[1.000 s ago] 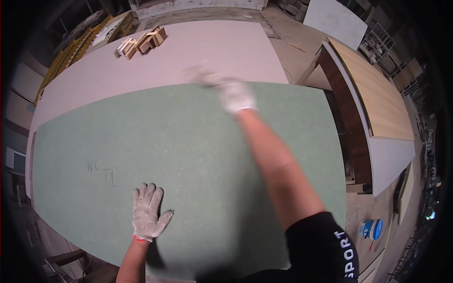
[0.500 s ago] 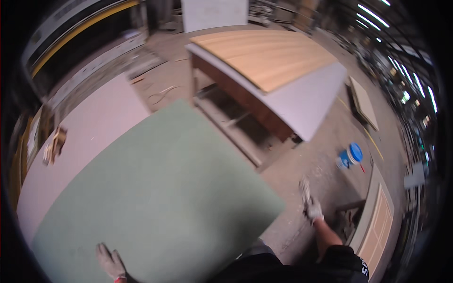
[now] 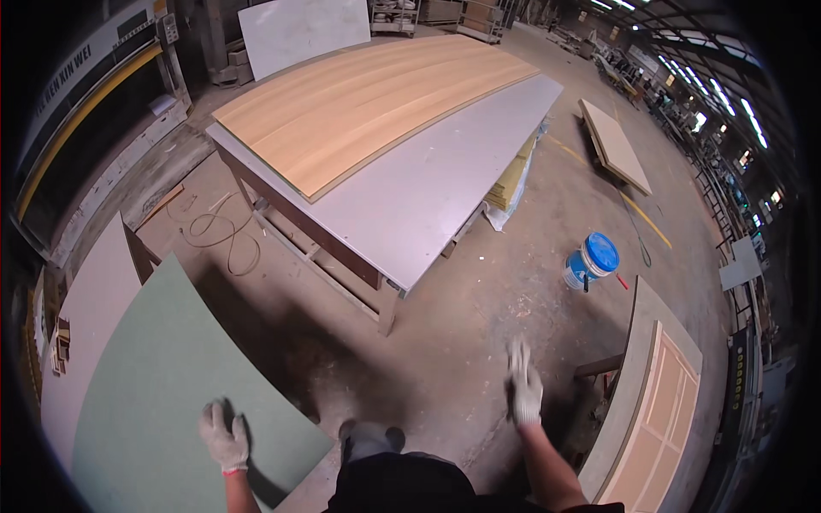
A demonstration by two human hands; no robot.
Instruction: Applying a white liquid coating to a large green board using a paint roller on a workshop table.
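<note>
Lilac board [image 3: 445,171] carries its wood-faced panel [image 3: 368,103]; green board [image 3: 154,368] lies flat

The wood-faced panel is already set on the lilac board. The green board, at lower left, already lies overlapping a pale board [image 3: 85,342]; any work left on it cannot be told from this view. The lattice-fronted panel [image 3: 663,406] lies at right. The person's left hand [image 3: 224,436], loosely spread, seems to rest on the green board, gripping nothing; the right hand [image 3: 526,389] hangs above the floor, fingers extended, holding nothing.

Item count, remote view
I count two gloved hands [image 3: 226,438] [image 3: 527,392], one green board [image 3: 162,368], one wood-grain sheet [image 3: 368,107], one bucket [image 3: 590,262].
</note>
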